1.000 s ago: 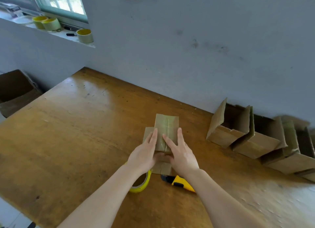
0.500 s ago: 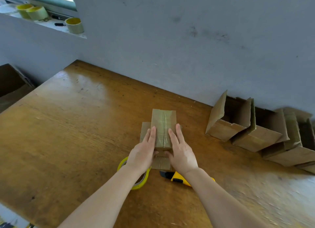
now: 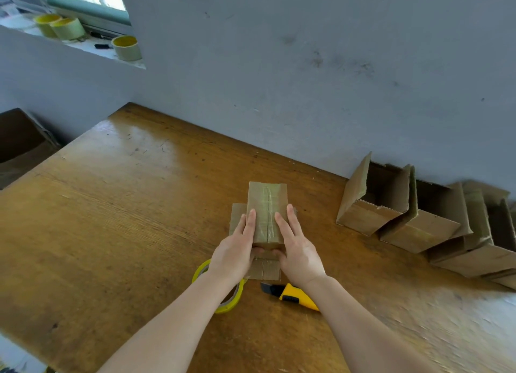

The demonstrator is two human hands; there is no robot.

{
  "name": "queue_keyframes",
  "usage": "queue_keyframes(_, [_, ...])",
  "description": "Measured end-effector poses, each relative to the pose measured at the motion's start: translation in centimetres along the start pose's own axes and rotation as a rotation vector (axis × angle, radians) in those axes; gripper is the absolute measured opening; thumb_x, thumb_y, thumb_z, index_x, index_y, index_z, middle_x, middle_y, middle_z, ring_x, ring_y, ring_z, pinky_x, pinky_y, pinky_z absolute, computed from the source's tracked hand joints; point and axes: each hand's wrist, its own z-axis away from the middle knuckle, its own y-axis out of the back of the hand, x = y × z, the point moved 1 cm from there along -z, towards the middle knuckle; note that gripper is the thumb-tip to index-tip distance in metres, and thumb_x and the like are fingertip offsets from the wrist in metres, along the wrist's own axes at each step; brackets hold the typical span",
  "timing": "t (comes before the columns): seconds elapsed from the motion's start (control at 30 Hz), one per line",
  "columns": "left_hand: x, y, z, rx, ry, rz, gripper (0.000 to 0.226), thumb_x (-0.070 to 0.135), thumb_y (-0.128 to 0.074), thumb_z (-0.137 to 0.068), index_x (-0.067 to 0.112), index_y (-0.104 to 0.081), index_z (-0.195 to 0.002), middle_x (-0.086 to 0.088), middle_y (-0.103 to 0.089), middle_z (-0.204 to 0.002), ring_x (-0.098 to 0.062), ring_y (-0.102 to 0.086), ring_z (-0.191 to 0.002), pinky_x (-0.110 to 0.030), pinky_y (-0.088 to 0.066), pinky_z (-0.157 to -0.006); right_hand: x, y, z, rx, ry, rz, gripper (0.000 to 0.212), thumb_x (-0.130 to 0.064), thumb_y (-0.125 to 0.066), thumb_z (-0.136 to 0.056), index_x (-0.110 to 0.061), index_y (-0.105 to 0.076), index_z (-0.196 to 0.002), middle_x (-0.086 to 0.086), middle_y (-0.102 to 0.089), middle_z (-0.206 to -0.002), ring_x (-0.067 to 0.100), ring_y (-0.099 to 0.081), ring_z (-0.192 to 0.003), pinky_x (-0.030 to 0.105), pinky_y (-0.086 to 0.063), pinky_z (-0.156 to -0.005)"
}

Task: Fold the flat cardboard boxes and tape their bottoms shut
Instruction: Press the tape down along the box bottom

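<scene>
A small cardboard box [image 3: 266,205] stands bottom-up on the wooden table [image 3: 111,219], a strip of clear tape running along its centre seam. My left hand [image 3: 237,247] lies flat on its left side and my right hand [image 3: 296,244] on its right side, fingers straight, thumbs against the near face. The box's lower flaps spread on the table under my hands. A yellow tape roll [image 3: 223,291] lies partly hidden beneath my left wrist. A yellow utility knife [image 3: 293,296] lies under my right wrist.
Several folded boxes [image 3: 391,205] lie on their sides in a row against the grey wall at the right. Spare tape rolls [image 3: 127,48] sit on the window ledge at upper left. A large open carton [image 3: 19,143] stands beside the table's left edge.
Both hands slid a little along the box's taped face, fingers moving apart from the seam toward the sides. The camera view shifted slightly; the box stayed put.
</scene>
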Motion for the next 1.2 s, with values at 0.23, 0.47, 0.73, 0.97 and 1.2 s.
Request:
queue_keyframes(0.23, [0.4, 2.6, -0.1, 0.117, 0.123, 0.479, 0.089, 0.032, -0.062, -0.092, 0.023, 0.001, -0.155, -0.002, -0.047, -0.143, -0.017, -0.055, -0.119, -0.025, -0.049, -0.089, 0.6, 0.6, -0.2, 0.126, -0.363, -0.716, 0.072, -0.019, -0.052, -0.092, -0.03, -0.015, -0.153, 0.0, -0.035, -0.153, 0.02, -0.044, -0.131, 0.04, -0.044, -0.104])
queue_keyframes(0.47, [-0.6, 3.3, -0.1, 0.162, 0.362, 1.235, 0.078, 0.015, -0.065, -0.09, 0.03, -0.021, -0.152, 0.0, -0.05, -0.133, -0.02, -0.064, -0.104, -0.033, -0.06, -0.076, -0.8, 1.5, -0.7, 0.11, -0.692, -1.226, 0.068, -0.062, -0.047, -0.091, -0.023, -0.038, -0.147, -0.001, -0.047, -0.145, 0.025, -0.043, -0.133, 0.045, -0.029, -0.115])
queue_keyframes(0.73, [-1.5, 2.7, 1.0, 0.075, 0.489, 0.927, 0.056, 0.033, -0.061, -0.093, 0.024, -0.04, -0.144, -0.002, -0.051, -0.135, -0.019, -0.054, -0.115, -0.039, -0.05, -0.095, -4.4, 3.5, -0.3, 0.261, -0.318, -0.568, 0.037, -0.02, -0.051, -0.1, -0.02, -0.052, -0.137, 0.0, -0.058, -0.134, 0.018, -0.052, -0.123, 0.028, -0.044, -0.096])
queue_keyframes(0.97, [1.7, 5.7, 2.3, 0.105, 0.292, 0.911, 0.062, 0.061, -0.045, -0.09, 0.036, -0.036, -0.146, 0.004, -0.036, -0.151, -0.019, -0.036, -0.137, -0.035, -0.034, -0.105, -6.4, 3.4, 1.5, 0.212, 0.087, 0.242, 0.04, -0.015, -0.053, -0.096, -0.03, -0.055, -0.133, -0.004, -0.067, -0.112, 0.018, -0.06, -0.104, 0.031, -0.045, -0.093])
queue_keyframes(1.2, [2.2, 5.0, 3.8, 0.136, 0.377, 0.544, 0.032, 0.03, -0.044, -0.101, 0.017, -0.061, -0.123, -0.006, -0.065, -0.116, -0.024, -0.061, -0.104, -0.039, -0.054, -0.089, -5.1, 2.6, 4.3, 0.229, 0.159, -0.003, 0.044, -0.047, -0.06, -0.089, -0.022, -0.065, -0.124, -0.004, -0.066, -0.115, 0.014, -0.055, -0.112, 0.029, -0.047, -0.096])
